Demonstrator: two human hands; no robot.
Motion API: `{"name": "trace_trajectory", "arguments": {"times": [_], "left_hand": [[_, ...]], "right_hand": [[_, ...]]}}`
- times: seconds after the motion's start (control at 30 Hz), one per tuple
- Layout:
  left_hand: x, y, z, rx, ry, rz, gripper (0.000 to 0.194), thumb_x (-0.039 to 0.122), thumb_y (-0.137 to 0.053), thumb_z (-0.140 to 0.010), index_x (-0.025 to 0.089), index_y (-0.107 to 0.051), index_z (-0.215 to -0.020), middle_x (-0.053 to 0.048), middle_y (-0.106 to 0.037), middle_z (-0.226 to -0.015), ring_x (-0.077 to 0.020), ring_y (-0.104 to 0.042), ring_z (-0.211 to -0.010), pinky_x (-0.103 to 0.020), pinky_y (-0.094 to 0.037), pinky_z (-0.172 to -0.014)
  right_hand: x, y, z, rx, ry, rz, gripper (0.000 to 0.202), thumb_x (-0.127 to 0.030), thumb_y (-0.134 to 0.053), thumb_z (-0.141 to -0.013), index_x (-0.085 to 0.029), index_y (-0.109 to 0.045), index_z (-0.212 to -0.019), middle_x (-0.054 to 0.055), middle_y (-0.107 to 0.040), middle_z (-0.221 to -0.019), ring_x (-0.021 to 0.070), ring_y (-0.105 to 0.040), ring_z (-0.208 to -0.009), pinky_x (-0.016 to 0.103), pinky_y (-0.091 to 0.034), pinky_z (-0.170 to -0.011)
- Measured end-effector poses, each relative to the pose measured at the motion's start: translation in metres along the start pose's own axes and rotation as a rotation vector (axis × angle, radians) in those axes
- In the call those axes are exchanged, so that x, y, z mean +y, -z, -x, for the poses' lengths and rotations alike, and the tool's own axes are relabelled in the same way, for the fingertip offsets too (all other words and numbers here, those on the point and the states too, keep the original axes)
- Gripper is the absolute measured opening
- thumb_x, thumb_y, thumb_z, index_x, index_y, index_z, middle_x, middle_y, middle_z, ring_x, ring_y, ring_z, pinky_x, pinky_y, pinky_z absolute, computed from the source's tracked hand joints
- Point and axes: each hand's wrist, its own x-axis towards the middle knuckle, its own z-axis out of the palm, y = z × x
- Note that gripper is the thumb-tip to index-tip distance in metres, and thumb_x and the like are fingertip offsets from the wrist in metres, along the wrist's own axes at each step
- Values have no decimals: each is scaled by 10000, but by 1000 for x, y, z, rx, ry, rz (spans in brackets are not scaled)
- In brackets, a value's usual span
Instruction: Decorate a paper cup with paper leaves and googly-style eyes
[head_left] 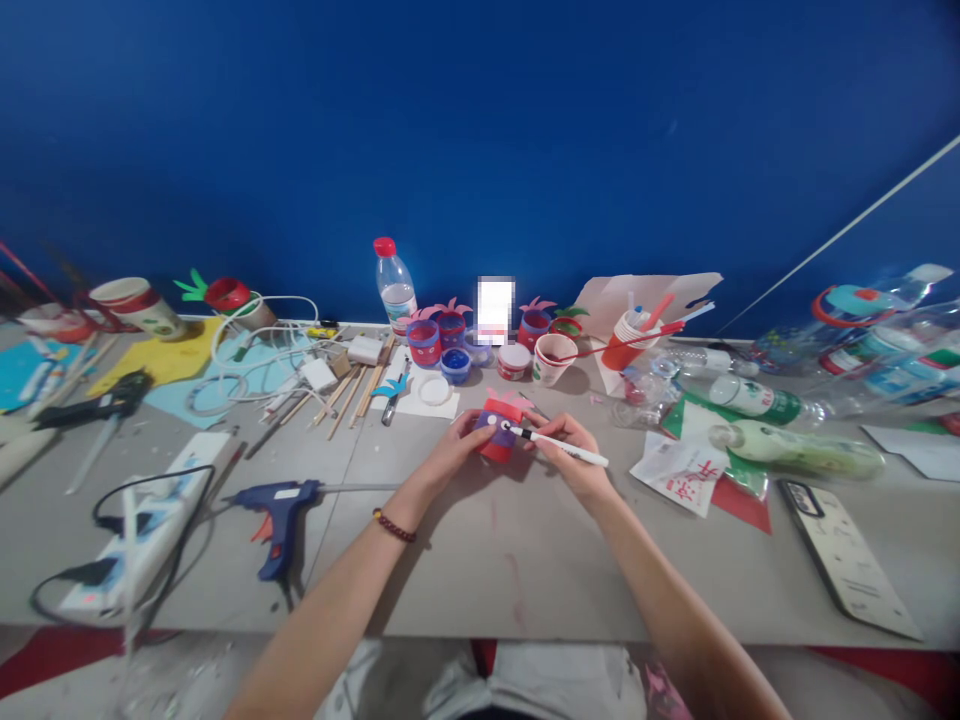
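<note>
My left hand [459, 440] is closed around the left side of a small red and purple cup [495, 447], which has two white round eyes on its front. A white marker pen [574, 449] with a black tip end is in my right hand [571, 452]. Its tip meets, or nearly meets, the right eye, where a dark spot shows. Behind the cup stand several painted cups [424, 343] in red and purple with paper tops, a blue paint pot [455, 364] and a lidded red and white tub [514, 362].
On the left lie a blue glue gun [281, 510], a power strip [161, 515], wooden sticks [345, 395] and white cables. A water bottle [395, 290] stands at the back. Plastic bottles [765, 399], a paper packet [675, 473] and a phone [844, 555] are on the right.
</note>
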Motion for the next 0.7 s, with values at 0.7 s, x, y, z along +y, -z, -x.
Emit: {"name": "trace_trajectory", "arguments": {"times": [0.7], "left_hand": [[-1,-1,6,20,-115,-220,480,436,-738,-720,198,-580,-1107,-90,-651,-1132,-244,-620,-1023,-376,-469,-897]], "right_hand": [[-10,-3,6,30,81,-72,182,-396,-684,-818,-246,-583,-838,59,-735,-763,280,-517,-1273,462,-462,-974]]}}
